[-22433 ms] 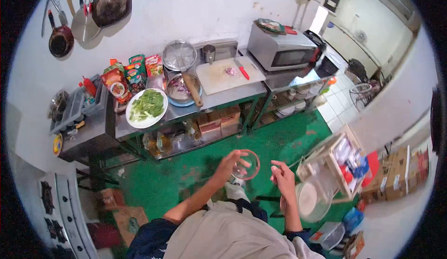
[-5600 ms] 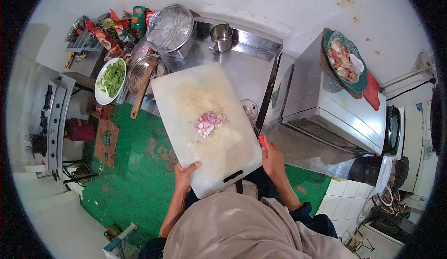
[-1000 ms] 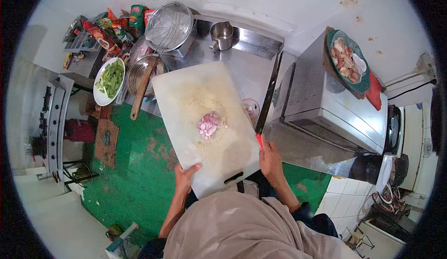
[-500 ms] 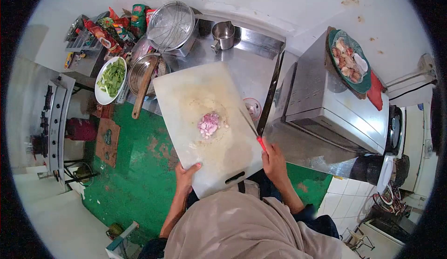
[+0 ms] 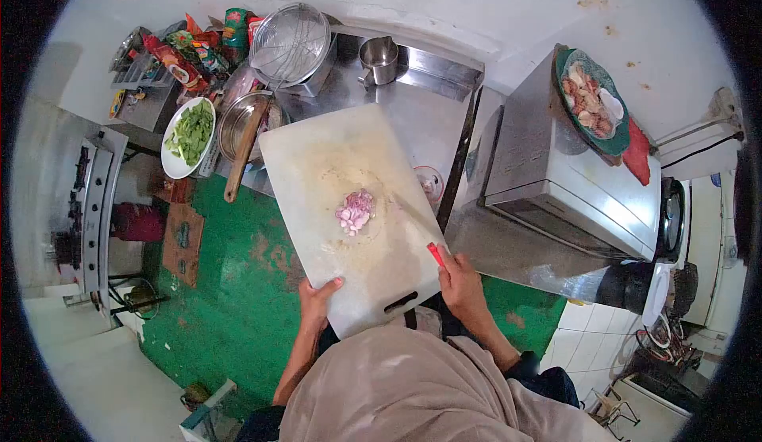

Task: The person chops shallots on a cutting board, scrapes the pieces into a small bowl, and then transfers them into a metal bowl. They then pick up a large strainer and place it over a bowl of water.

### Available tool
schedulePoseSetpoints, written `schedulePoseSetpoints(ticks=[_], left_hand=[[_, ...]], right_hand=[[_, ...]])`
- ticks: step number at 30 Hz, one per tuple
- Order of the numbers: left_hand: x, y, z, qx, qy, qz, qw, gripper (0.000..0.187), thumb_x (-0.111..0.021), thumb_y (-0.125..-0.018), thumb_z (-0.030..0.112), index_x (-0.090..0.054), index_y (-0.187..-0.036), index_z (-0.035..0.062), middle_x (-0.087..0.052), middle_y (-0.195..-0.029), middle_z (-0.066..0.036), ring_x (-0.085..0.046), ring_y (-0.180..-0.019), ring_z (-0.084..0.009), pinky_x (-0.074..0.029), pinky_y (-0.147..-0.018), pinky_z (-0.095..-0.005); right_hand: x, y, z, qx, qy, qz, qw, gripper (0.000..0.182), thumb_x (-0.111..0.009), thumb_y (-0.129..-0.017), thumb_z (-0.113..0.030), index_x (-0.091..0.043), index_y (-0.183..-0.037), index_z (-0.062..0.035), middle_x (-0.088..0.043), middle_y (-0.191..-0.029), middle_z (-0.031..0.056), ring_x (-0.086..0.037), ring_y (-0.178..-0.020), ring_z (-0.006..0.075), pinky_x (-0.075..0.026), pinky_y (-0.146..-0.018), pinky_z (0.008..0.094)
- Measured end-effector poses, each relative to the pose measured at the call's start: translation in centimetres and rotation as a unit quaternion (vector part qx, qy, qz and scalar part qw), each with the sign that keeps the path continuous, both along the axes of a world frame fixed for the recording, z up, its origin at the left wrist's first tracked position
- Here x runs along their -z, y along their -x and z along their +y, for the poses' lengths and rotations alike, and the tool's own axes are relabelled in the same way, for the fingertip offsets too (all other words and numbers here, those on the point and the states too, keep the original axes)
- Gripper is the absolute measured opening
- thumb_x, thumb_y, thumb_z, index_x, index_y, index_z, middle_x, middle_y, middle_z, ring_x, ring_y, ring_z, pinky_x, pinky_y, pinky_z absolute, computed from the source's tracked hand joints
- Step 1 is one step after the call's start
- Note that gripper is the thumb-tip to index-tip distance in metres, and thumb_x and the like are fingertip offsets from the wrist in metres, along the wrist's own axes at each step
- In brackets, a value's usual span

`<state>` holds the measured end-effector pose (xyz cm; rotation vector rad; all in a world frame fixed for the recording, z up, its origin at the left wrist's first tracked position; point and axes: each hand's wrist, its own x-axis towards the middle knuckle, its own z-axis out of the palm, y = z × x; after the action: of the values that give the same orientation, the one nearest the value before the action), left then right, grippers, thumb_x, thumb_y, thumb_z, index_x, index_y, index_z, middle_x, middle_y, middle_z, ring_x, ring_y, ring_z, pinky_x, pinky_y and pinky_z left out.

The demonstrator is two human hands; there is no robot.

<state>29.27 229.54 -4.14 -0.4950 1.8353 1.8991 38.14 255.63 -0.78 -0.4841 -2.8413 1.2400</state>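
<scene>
A white cutting board (image 5: pixel 309 152) is held tilted in front of my body, its slotted end towards me. My left hand (image 5: pixel 319 297) grips the board's left edge near that end, thumb on top. In the middle of the board lies a small pile of chopped shallots (image 5: pixel 355 210), pink and white. My right hand (image 5: pixel 460 281) is closed round the red handle of a knife (image 5: pixel 433 251). The blade points up and left across the board's right side, its tip close to the shallots. My right hand sits just beside the board's right edge.
Beyond the board is a steel counter (image 5: pixel 432 96) with a metal cup (image 5: pixel 379 59). Left of it are a sieve (image 5: pixel 292 41), a wooden-handled pan (image 5: pixel 246 144) and a white bowl of chopped greens (image 5: pixel 189 138). At right, a plate of raw meat (image 5: pixel 589 96) rests on a metal appliance (image 5: pixel 579 204).
My right hand has shifted slightly left and down with the knife, bringing the blade from the board's right edge in over its surface. My left hand stays on the board.
</scene>
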Motion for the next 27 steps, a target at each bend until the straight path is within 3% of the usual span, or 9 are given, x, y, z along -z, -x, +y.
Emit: schedulePoseSetpoints(ticks=[5, 14, 17, 27], left_hand=[[0.2, -0.1, -0.2, -0.003, -0.010, -0.002, 1.000, 0.052, -0.074, -0.065, 0.013, -0.053, -0.109, -0.0044, -0.063, -0.094, -0.015, -0.063, -0.078, -0.0241, -0.051, -0.072, -0.0369], [-0.1, -0.1, -0.1, -0.006, -0.010, -0.012, 1.000, 0.053, -0.074, -0.066, 0.009, -0.051, -0.112, -0.0047, -0.063, -0.096, -0.015, -0.063, -0.079, -0.0245, -0.051, -0.074, -0.0371], [0.2, -0.3, -0.4, -0.008, -0.032, -0.007, 0.999, 0.041, -0.074, -0.069, 0.006, -0.058, -0.105, -0.0037, -0.065, -0.095, -0.012, -0.063, -0.080, -0.0209, -0.051, -0.074, -0.0350], [0.1, -0.3, -0.2, -0.013, -0.019, -0.006, 1.000, 0.056, -0.076, -0.063, 0.011, -0.052, -0.111, -0.0044, -0.063, -0.096, -0.015, -0.063, -0.081, -0.0257, -0.051, -0.075, -0.0385]], right_hand=[[1.7, -0.2, 1.2, 0.014, -0.075, -0.010, 0.997, 0.043, -0.050, -0.085, -0.009, -0.045, -0.127, 0.0002, -0.053, -0.093, 0.0220, -0.056, -0.083, 0.0392, -0.046, -0.072, 0.0461], [0.6, -0.4, -1.6, -0.032, -0.040, 0.019, 0.998, 0.047, -0.056, -0.082, -0.006, -0.046, -0.128, -0.0015, -0.051, -0.097, 0.0169, -0.057, -0.083, 0.0325, -0.049, -0.071, 0.0402], [0.8, 0.0, -1.9, -0.020, -0.052, 0.011, 0.998, 0.049, -0.057, -0.082, -0.007, -0.046, -0.129, -0.0028, -0.050, -0.095, 0.0161, -0.056, -0.085, 0.0319, -0.049, -0.073, 0.0397], [2.9, 0.7, 0.3, 0.029, -0.141, -0.016, 0.990, 0.050, -0.055, -0.083, -0.007, -0.044, -0.131, -0.0038, -0.053, -0.094, 0.0200, -0.055, -0.085, 0.0360, -0.047, -0.073, 0.0441]])
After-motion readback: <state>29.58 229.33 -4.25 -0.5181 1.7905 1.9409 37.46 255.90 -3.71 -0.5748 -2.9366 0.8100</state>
